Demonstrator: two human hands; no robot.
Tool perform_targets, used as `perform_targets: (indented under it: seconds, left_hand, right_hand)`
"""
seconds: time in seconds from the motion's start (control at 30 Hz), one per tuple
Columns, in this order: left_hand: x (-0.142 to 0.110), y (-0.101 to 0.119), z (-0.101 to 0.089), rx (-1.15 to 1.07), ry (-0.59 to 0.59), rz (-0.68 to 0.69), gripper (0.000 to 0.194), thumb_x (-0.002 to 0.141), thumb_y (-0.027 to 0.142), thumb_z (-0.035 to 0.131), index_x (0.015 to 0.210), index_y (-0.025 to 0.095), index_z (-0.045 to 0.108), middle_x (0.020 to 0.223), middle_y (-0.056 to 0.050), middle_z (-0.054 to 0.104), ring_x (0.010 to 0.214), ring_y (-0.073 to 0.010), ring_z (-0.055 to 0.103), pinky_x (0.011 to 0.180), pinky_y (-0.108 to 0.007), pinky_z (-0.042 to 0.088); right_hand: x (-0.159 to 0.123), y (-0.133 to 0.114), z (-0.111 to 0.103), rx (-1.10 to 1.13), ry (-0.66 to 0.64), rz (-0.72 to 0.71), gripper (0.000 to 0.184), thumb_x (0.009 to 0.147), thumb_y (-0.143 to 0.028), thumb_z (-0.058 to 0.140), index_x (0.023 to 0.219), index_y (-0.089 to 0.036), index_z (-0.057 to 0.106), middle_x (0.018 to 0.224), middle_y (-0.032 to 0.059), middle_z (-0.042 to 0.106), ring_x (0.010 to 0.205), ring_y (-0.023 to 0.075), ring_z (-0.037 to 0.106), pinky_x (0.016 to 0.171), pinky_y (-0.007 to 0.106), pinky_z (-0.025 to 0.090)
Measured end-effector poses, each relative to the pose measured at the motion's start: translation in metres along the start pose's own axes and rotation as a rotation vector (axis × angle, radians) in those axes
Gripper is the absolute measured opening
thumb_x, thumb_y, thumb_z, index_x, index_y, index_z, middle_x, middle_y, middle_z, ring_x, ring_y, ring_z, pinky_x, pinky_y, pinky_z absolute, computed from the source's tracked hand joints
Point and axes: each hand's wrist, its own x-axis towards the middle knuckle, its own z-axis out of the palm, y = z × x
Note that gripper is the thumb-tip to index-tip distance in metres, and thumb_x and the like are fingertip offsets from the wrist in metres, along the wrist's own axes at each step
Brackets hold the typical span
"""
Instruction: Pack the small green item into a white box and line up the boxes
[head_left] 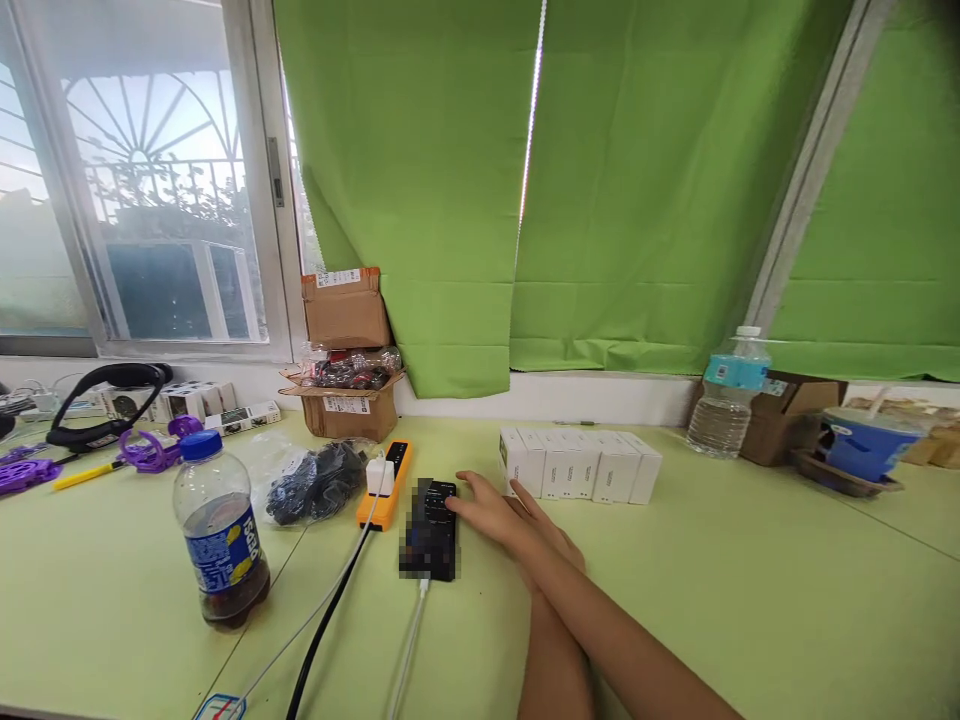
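Observation:
A black phone [441, 540] lies flat on the table with its screen lit and partly blurred out. A white charging cable [409, 640] is plugged into its near end. Reaching in from the right, my right hand [484, 512] has its fingers stretched out, one fingertip at the phone's right edge on the screen. My left hand [553, 535] lies on the table beneath my crossed right wrist, fingers extended, partly hidden, holding nothing visible. Just behind it stands a row of several small white boxes [577, 465].
An orange power strip [386, 500] with a white charger [380, 476] sits left of the phone. Further left are a Pepsi bottle [225, 545] and a bagged dark item [319, 485]. Cardboard boxes [349, 412] stand behind; a water bottle [724, 405] and blue cup [862, 445] are at right.

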Motion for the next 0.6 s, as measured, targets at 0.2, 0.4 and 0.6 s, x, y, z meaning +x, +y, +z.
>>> perform_targets:
  seconds: [0.2, 0.4, 0.6]
  left_hand:
    - [-0.001, 0.0, -0.001, -0.011, 0.02, -0.012, 0.061, 0.095, 0.051, 0.057, 0.145, 0.018, 0.048, 0.151, -0.018, 0.038, 0.139, -0.0314, 0.038, 0.115, -0.053, 0.032]
    - [-0.002, -0.001, -0.003, -0.003, 0.029, 0.003, 0.073, 0.095, 0.061, 0.049, 0.154, 0.018, 0.037, 0.153, -0.02, 0.034, 0.14, -0.0331, 0.037, 0.115, -0.055, 0.031]
    - [-0.007, -0.004, -0.004, 0.014, 0.039, 0.003, 0.075, 0.095, 0.063, 0.048, 0.156, 0.021, 0.034, 0.154, -0.019, 0.034, 0.14, -0.0338, 0.037, 0.115, -0.057, 0.031]
  right_hand:
    - [0.009, 0.013, 0.006, 0.025, -0.077, -0.025, 0.089, 0.079, -0.054, 0.065, 0.154, -0.017, 0.037, 0.157, 0.0074, 0.034, 0.143, 0.0257, 0.035, 0.12, 0.035, 0.026]
    - [-0.004, 0.002, 0.001, 0.031, -0.153, -0.067, 0.1, 0.073, -0.061, 0.07, 0.157, -0.02, 0.032, 0.158, 0.0057, 0.031, 0.143, 0.025, 0.035, 0.12, 0.036, 0.028]
    - [-0.02, -0.025, -0.009, 0.075, -0.1, 0.022, 0.093, 0.074, -0.052, 0.07, 0.154, -0.017, 0.039, 0.158, 0.0117, 0.031, 0.146, 0.0274, 0.032, 0.122, 0.036, 0.025]
